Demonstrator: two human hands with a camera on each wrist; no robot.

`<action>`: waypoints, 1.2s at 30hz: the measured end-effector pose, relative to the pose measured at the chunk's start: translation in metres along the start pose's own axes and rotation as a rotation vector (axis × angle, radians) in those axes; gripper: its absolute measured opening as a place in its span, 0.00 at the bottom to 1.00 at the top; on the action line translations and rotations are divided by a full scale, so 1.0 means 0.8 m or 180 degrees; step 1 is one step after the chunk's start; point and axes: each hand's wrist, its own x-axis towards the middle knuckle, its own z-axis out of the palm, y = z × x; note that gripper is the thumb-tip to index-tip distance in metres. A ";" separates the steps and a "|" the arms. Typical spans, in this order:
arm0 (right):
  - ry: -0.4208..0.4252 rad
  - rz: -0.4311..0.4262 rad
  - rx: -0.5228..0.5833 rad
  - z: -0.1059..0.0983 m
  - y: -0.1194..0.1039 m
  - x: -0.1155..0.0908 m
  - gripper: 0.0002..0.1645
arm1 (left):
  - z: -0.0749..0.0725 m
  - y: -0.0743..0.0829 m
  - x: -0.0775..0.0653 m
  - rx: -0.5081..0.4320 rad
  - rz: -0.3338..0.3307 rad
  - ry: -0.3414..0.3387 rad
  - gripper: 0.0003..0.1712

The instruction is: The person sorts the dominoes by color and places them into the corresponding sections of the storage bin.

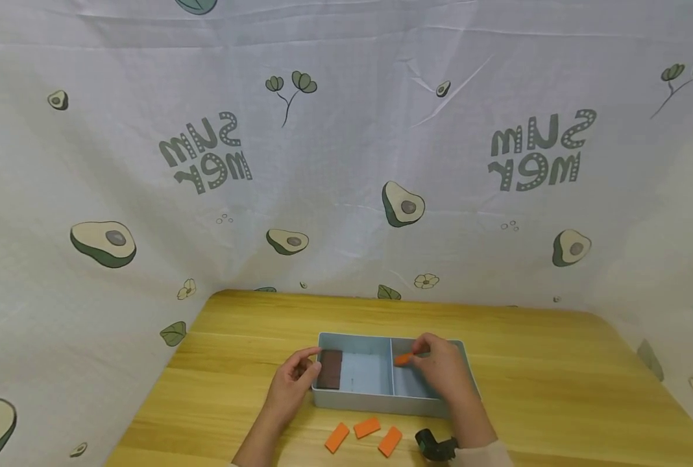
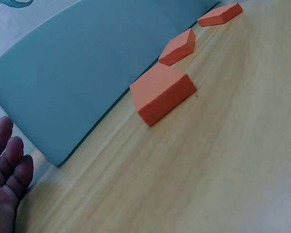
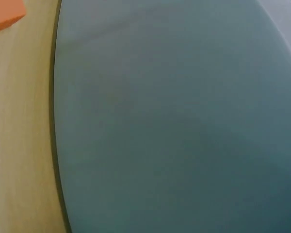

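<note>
A light blue two-compartment box (image 1: 381, 403) sits on the wooden table. My right hand (image 1: 442, 371) reaches into its right compartment and pinches an orange block (image 1: 403, 359) near the divider. At the box's left end is my left hand (image 1: 291, 386), its index fingertip and thumb right at the rim. The left wrist view shows those loosely bent fingers (image 2: 12, 158) beside the box's corner. Dark brown blocks (image 1: 330, 370) lie side by side against the left wall inside the left compartment. The right hand is out of its own wrist view, which the box wall (image 3: 174, 116) mostly fills.
In front of the box lie an orange block (image 1: 337, 438) on the left, a middle orange block (image 1: 367, 427) and a right orange block (image 1: 390, 442). A black device (image 1: 436, 446) is at my right wrist. Printed cloth (image 1: 346, 149) hangs behind the table (image 1: 253, 331).
</note>
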 end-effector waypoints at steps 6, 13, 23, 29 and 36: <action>-0.0035 0.0101 -0.0024 0.001 -0.003 0.000 0.07 | -0.002 0.000 0.001 -0.0013 -0.0018 0.0001 0.19; -0.0069 0.0162 0.0132 0.001 -0.003 -0.002 0.07 | -0.003 -0.001 0.000 -0.0024 0.0000 -0.0015 0.18; -0.0293 0.0236 0.0118 0.001 -0.007 -0.006 0.10 | -0.004 -0.003 0.000 -0.0048 0.0038 -0.0040 0.18; -0.0330 0.0262 0.0120 0.002 -0.007 -0.009 0.09 | -0.005 -0.005 0.000 -0.0029 0.0042 -0.0056 0.18; -0.0331 0.0284 0.0152 0.005 -0.005 -0.010 0.10 | -0.005 -0.006 -0.001 -0.0055 0.0048 -0.0049 0.18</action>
